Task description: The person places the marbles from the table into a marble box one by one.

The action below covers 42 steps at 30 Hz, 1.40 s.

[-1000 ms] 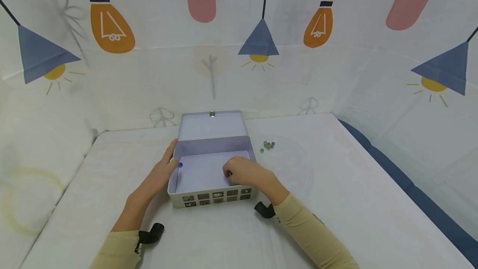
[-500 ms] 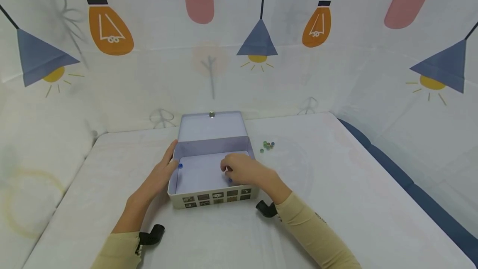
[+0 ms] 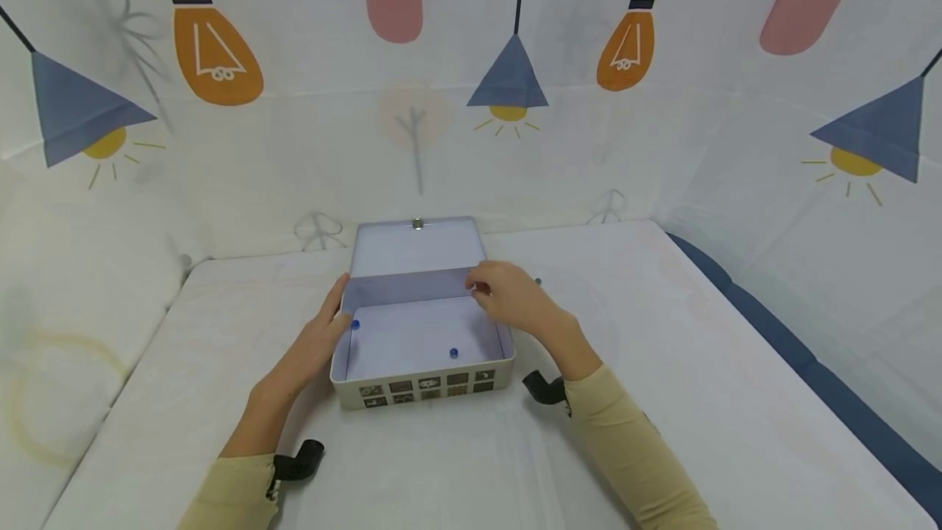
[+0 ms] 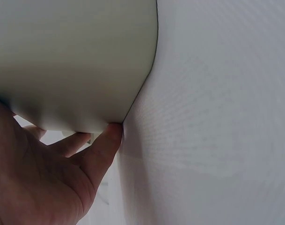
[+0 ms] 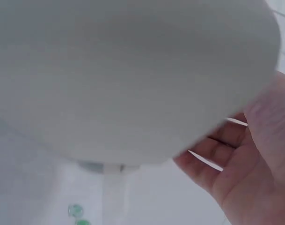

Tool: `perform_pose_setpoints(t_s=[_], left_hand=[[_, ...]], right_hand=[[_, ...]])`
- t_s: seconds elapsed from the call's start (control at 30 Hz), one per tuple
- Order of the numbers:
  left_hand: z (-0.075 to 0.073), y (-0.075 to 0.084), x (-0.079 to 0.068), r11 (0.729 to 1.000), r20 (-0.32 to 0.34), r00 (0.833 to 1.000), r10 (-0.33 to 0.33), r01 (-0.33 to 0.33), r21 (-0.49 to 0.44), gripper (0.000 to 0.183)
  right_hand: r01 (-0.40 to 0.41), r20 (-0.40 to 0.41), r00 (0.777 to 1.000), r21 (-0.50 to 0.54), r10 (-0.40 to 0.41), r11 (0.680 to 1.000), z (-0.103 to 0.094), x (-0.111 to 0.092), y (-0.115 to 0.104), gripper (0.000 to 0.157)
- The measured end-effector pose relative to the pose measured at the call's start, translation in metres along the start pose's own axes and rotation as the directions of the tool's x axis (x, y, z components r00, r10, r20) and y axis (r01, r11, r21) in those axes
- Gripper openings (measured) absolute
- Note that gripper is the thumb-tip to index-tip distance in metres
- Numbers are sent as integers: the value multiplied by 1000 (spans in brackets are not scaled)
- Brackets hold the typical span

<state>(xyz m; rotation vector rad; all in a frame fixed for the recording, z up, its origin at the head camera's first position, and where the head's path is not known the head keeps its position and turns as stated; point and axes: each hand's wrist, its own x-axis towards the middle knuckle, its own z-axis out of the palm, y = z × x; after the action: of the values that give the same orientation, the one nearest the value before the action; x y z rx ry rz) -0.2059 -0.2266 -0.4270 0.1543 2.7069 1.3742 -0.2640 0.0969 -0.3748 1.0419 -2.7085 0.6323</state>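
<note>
A shallow tin box [image 3: 423, 393] stands on the white cloth, its lid [image 3: 418, 249] tipped back with a small metal clasp. My left hand [image 3: 318, 343] grips its left wall, thumb at the rim and fingers along the outside; the left wrist view has those fingers [image 4: 102, 150] against the box side. Inside lie two blue marbles: one marble [image 3: 356, 324] beside my left thumb, another marble [image 3: 453, 352] near the front right. Over the right wall hangs my right hand [image 3: 515, 298], fingers loosely bent, with nothing visible in them.
Beyond my right hand a blue marble [image 3: 538, 281] shows on the cloth. Green marbles [image 5: 76, 210] appear low in the right wrist view. Behind the box rises a white fabric wall [image 3: 419, 145] printed with lamps. A dark blue strip [image 3: 780, 350] borders the right side.
My right hand has let go of a blue marble inside the box, then risen and moved right and away, over the right wall. It now covers most marbles outside. My left hand stays put.
</note>
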Motion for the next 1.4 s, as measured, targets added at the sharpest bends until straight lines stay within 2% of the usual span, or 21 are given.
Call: perform_pose_setpoints(t_s=[0.2,0.37,0.67,0.9,1.03,1.4], left_hand=[[0,0,1,1000,3,1000,-9,9,-1,68],[0,-2,2,1000,1,1000,-5,5,-3,68],[0,-2,1,1000,4,1000,-1,1,-12,68],[0,-2,2,1000,3,1000,1,-1,-13,68],[0,-2,2,1000,5,1000,3,-3,-16,68],[0,-1,3,1000,4,1000,-6,6,-15,69]], right_hand=[[-39,-69,997,50,42,998,-8,-1,18,18],[-99,-91,991,5,99,995,-8,-1,34,19],[-235,16,971,-71,237,969,5,-2,60,23],[-348,81,931,-94,355,933,18,-5,75,27],[-354,97,927,-86,362,931,21,-6,78,26],[-268,93,956,-113,279,957,29,-4,83,21]])
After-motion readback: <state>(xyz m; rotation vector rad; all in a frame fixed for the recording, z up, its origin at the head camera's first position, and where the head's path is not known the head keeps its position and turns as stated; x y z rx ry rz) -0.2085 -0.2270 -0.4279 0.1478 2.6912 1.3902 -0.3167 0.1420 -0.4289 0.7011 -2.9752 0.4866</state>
